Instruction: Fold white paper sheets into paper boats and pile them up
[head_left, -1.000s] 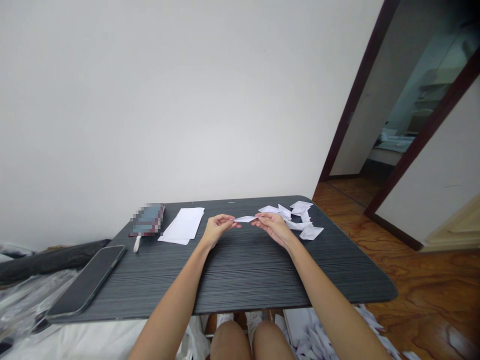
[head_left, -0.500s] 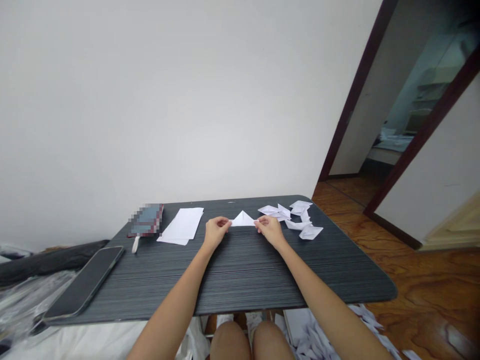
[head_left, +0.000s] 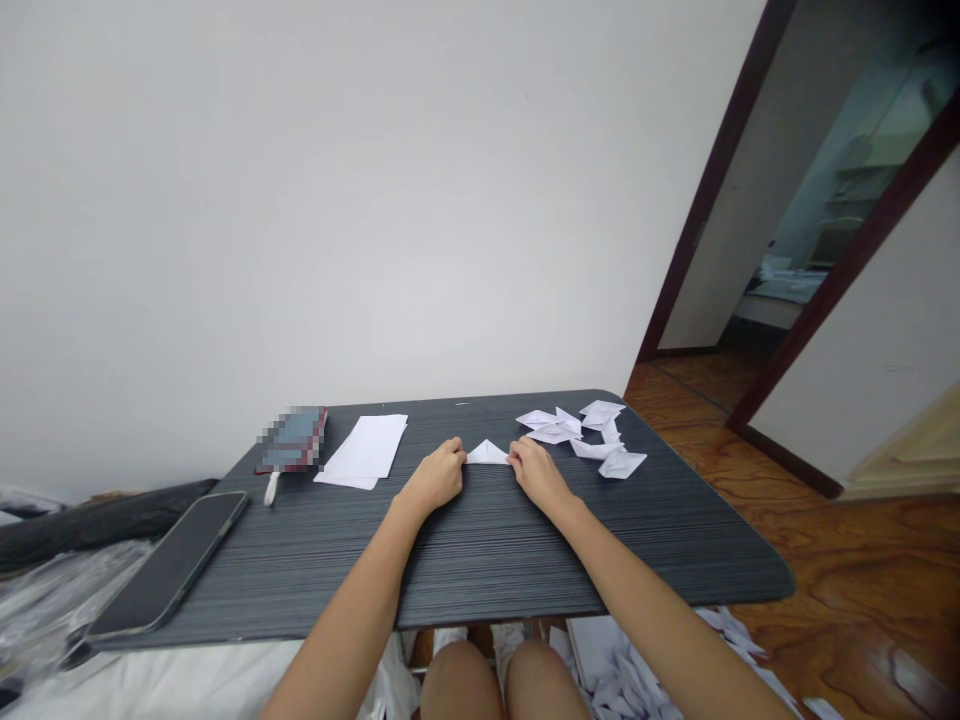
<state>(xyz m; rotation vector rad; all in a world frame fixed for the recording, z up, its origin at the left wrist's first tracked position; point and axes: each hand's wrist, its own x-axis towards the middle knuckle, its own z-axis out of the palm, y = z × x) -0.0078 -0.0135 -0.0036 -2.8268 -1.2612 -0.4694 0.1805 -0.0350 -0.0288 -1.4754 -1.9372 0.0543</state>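
Between my two hands is a small folded white paper [head_left: 487,453], with a low peak at its middle and its two ends running out to the sides. My left hand [head_left: 442,472] is closed on the left end, knuckles up. Closed on the right end is my right hand [head_left: 536,470], fingers bent over the paper. The fingertips are partly hidden. Just to the right lie several folded paper boats [head_left: 555,428] in a loose group. Left of my hands rests a small stack of white paper sheets [head_left: 365,448].
The dark table [head_left: 495,560] backs onto a white wall. A phone [head_left: 171,565] lies at its left edge, near a blurred dark red-edged object [head_left: 292,440] with a white strap. More folded papers [head_left: 626,675] are piled below the table. A doorway [head_left: 780,220] stands at right.
Both hands have turned knuckles-up, their fingers curling over the ends of the folded paper. The paper sits slightly nearer to me and its peak looks lower.
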